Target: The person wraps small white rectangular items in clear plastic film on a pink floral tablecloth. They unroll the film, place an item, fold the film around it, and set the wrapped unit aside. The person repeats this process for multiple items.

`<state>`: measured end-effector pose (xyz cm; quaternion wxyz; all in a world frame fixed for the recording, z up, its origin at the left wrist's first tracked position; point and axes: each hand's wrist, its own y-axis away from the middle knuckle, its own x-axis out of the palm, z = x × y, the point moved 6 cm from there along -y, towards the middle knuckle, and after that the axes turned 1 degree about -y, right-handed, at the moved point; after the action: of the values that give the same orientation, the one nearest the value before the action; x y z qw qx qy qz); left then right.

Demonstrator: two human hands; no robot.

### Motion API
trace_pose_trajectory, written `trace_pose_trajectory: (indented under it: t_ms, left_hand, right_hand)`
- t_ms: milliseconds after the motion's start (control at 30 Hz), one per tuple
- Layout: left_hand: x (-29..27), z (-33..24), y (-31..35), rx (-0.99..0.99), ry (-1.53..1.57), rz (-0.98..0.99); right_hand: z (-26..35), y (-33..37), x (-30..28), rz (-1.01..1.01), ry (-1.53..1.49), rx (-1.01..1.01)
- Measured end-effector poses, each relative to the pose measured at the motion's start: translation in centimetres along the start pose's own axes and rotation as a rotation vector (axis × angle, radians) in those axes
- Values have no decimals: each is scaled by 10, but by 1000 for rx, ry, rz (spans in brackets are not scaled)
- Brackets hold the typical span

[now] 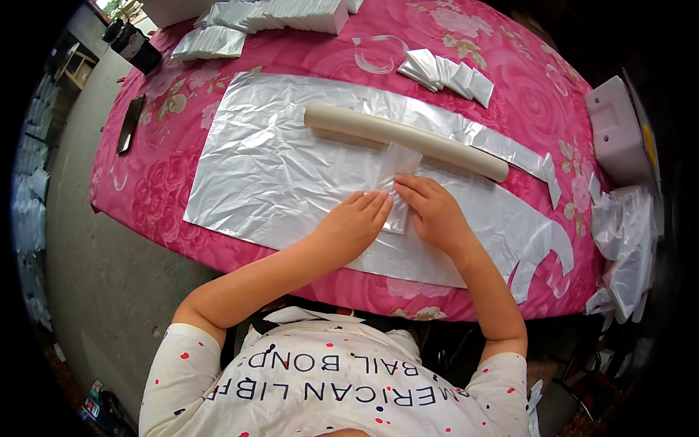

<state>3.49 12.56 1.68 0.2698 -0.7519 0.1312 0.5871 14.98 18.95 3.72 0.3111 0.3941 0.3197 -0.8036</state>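
Observation:
A narrow folded piece of clear plastic film (400, 157) lies on a large silvery plastic sheet (255, 153), between my two hands. My left hand (354, 224) comes at it from the left, fingers close together and fingertips on its edge. From the right, my right hand (435, 215) presses its bunched fingers on the same piece. Its lower end shows below the fingertips, and its upper end reaches a long cream-coloured tube (408, 140). That tube rests slantwise across the sheet, just beyond my hands.
Stacks of folded packets (291, 18) stand at the far left, and a smaller fanned pile (448, 76) lies far right. A black bottle (132, 47) and a dark phone-like object (131, 124) sit by the left edge. A white box (619, 127) and loose plastic (625, 244) are at right.

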Motion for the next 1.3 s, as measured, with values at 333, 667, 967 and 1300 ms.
trace_pose_trajectory:
  t_ms: [333,667,967,1300]
  left_hand:
    - [-2,-2,5,64,2,9]
    - [-23,-14,46,152,243,-26]
    - [-19,-3,41,20,363,-140]
    - [-23,19,21,192,413,-35]
  right_hand:
    - [5,1,1,-73,-7,-19]
    - [46,31,14,-110,-87,-64]
    - [31,34,11,-118,-147,48]
    - [32,27,17,-188,30,-15]
